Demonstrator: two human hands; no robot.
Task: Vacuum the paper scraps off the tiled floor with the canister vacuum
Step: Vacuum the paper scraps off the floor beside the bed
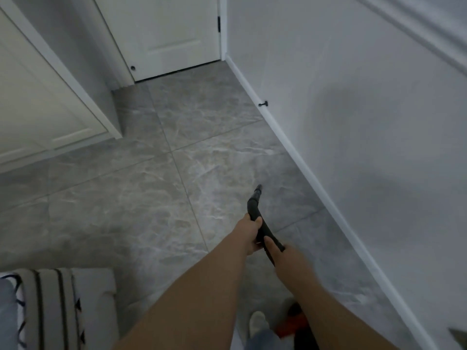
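Observation:
Both my hands grip the black vacuum hose wand (255, 200), whose narrow nozzle tip points forward and down at the grey marbled tiled floor (141, 198). My left hand (249, 232) holds the wand further forward; my right hand (281, 256) holds it just behind. An orange and black canister vacuum body (294, 322) shows blurred at the bottom, between my arms, beside my light shoe (256, 323). No paper scraps are visible on the floor in this view.
A grey wall with a white baseboard (303, 170) runs along the right, with a black door stop (262, 104). A white door (171, 36) closes the far end. White cabinet panels (45, 102) stand left. A striped upholstered seat (58, 306) sits at bottom left.

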